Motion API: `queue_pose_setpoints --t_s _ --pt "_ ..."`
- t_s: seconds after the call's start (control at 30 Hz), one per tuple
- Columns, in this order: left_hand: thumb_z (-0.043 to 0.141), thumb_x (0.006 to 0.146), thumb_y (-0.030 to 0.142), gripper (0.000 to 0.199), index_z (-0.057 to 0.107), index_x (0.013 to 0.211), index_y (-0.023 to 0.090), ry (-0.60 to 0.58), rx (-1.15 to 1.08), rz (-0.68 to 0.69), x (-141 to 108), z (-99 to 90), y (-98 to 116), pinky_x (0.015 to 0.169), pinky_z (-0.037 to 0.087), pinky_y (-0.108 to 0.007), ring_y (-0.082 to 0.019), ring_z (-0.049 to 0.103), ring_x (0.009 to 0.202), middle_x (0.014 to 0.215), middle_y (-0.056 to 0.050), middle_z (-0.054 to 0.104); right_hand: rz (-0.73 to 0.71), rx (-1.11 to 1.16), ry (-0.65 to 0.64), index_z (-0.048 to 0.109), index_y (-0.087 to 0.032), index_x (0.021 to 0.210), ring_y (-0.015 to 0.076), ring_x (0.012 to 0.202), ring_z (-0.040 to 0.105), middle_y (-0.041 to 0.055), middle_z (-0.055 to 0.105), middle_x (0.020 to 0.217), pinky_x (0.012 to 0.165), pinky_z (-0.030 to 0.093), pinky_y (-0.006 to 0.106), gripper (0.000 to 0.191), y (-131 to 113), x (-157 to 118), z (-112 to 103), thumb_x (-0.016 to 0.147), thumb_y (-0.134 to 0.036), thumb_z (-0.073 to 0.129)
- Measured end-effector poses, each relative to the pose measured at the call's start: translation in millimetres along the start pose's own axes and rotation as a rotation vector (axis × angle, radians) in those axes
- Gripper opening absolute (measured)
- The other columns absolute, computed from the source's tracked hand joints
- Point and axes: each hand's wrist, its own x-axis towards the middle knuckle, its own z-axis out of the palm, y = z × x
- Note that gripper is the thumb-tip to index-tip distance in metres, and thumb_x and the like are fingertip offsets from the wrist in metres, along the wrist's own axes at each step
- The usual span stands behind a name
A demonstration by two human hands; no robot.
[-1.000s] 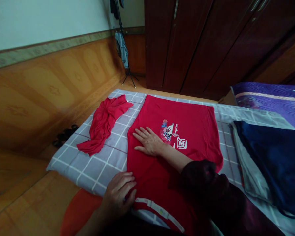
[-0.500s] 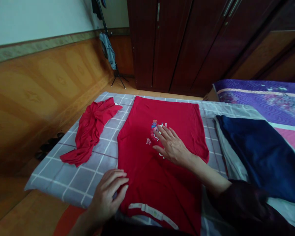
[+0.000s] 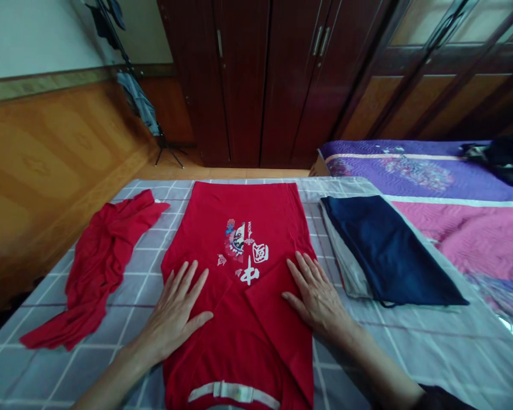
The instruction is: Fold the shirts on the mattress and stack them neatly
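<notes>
A red T-shirt [image 3: 250,205] lies spread with its white-taped collar nearest me and a printed design with white characters facing up. Its sleeves are laid inward over the front. My left hand [image 3: 177,310] rests flat on the shirt's left side, fingers spread. On the right side, my right hand [image 3: 316,290] presses flat near the edge, its fingers also stretched out. Neither hand grips anything.
A crumpled red garment [image 3: 98,267] lies to the left on the checked sheet [image 3: 132,324]. Folded dark blue cloth [image 3: 389,245] tops a grey pile at the right. Beyond are a purple and pink bed cover [image 3: 465,222], a dark wardrobe [image 3: 243,85] and a coat stand [image 3: 160,136].
My right hand has moved off the print to the shirt's right side. My left hand has gone from the left edge onto the cloth and flattened. The view has turned right.
</notes>
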Motion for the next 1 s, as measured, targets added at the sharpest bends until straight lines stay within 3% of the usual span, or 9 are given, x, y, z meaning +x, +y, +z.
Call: queue_pose_setpoints --t_s 0.17,0.37,0.53,0.67,0.8,0.9,1.0 --pt "0.045 0.088 0.053 0.072 0.022 0.147 0.019 0.037 0.067 -0.079 -7 9.4 -26 0.104 0.032 -0.054 -0.034 0.025 0.137 0.151 -0.015 0.027 0.048 -0.032 0.006 0.039 -0.015 0.141 0.0318 0.138 0.022 0.0166 0.030 0.148 0.108 0.030 0.050 0.065 6 0 -2 0.088 -0.052 0.046" --pt "0.045 0.087 0.053 0.071 0.025 0.146 0.019 0.082 0.074 -0.102 -1 10.8 -37 0.102 0.036 -0.053 -0.034 0.031 0.134 0.148 -0.016 0.031 0.207 -0.127 -0.014 0.047 -0.005 0.133 0.0355 0.130 0.037 0.0232 0.042 0.139 0.105 0.032 0.053 0.066 19 7 -17 0.088 -0.053 0.044" --pt "0.040 0.089 0.051 0.070 0.022 0.147 0.018 0.133 0.044 -0.132 13 20.0 -37 0.106 0.029 -0.056 -0.033 0.019 0.139 0.152 -0.015 0.023 0.048 -0.069 -0.077 0.039 -0.013 0.140 0.0299 0.137 0.025 0.0141 0.029 0.149 0.110 0.025 0.049 0.066 27 31 -16 0.090 -0.055 0.039" --pt "0.040 0.089 0.049 0.065 0.030 0.144 0.017 0.123 0.029 -0.143 16 29.3 -38 0.107 0.027 -0.056 -0.033 0.017 0.140 0.152 -0.013 0.024 0.286 -0.142 -0.082 0.038 -0.002 0.139 0.0350 0.136 0.025 0.0230 0.029 0.146 0.109 0.024 0.050 0.075 33 48 -6 0.089 -0.058 0.039" --pt "0.041 0.089 0.048 0.065 0.028 0.146 0.020 0.142 0.009 -0.156 15 30.8 -38 0.107 0.028 -0.056 -0.033 0.017 0.140 0.153 -0.011 0.022 0.220 -0.121 -0.126 0.034 -0.008 0.142 0.0313 0.138 0.021 0.0173 0.027 0.149 0.111 0.020 0.047 0.072 33 62 -5 0.090 -0.056 0.037" --pt "0.044 0.088 0.047 0.066 0.025 0.146 0.021 0.147 -0.003 -0.160 15 29.9 -37 0.107 0.028 -0.056 -0.033 0.016 0.140 0.153 -0.010 0.022 0.325 -0.130 -0.124 0.037 -0.004 0.140 0.0345 0.137 0.024 0.0209 0.029 0.147 0.110 0.020 0.048 0.075 34 83 -6 0.088 -0.059 0.039" --pt "0.046 0.088 0.046 0.068 0.024 0.147 0.022 0.156 -0.013 -0.159 15 28.8 -37 0.107 0.029 -0.056 -0.033 0.016 0.140 0.153 -0.010 0.022 0.353 -0.118 -0.073 0.035 -0.013 0.142 0.0306 0.137 0.024 0.0142 0.029 0.149 0.110 0.020 0.045 0.068 42 111 -3 0.090 -0.056 0.037"
